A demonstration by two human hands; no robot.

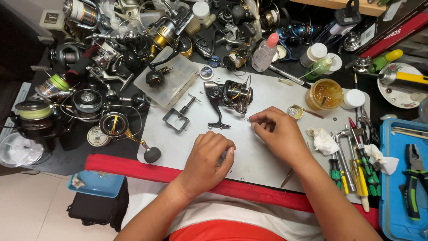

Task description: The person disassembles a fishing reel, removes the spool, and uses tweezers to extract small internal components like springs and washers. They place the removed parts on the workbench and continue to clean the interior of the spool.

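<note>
While the black spinning reel (229, 96) is lying stripped mid-table, right hand (276, 134) is pinching a tiny washer (248, 119) just near it; left hand (207, 158), curled loosely and holding nothing visible, is resting nearer on the grey mat (258, 165).

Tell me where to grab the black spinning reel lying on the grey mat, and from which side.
Grip the black spinning reel by its stem, the thin black leg that runs down to the foot nearest the person. Come from the front, between the left hand and right hand. The stem is bare and narrow; the body above looks bulky and uneven, with a loose wire around it.
</note>
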